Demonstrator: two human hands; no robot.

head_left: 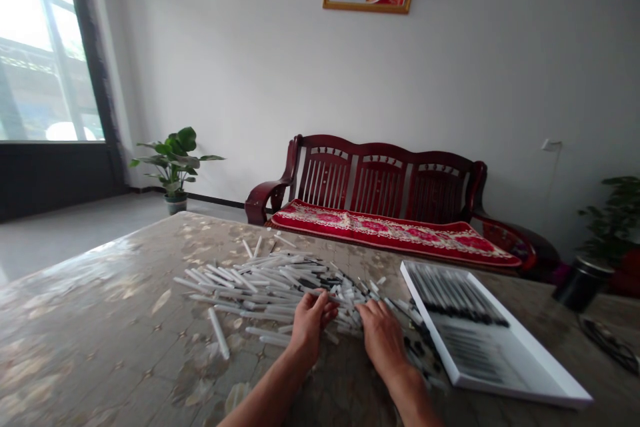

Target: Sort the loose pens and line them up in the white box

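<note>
A heap of whitish, translucent pen barrels (240, 279) lies on the table, mixed toward its right side with small clear and black pieces. My left hand (311, 323) is at the near edge of the heap, thumb and forefinger pinched on a slim pale pen barrel that points to the right. Close beside it, my right hand (383, 333) rests palm down with fingers curled together at the small pieces; what its fingertips hold, if anything, is hidden. Black pen caps (419, 349) are scattered just right of that hand, slightly blurred.
A shallow white box (530, 353) stands at the right, holding two rows of pens with black ends (460, 297). One loose barrel (219, 333) lies left of the heap. Beyond the patterned table (120, 320) is a wooden bench (380, 180). A potted plant (595, 260) and cable (607, 340) are far right.
</note>
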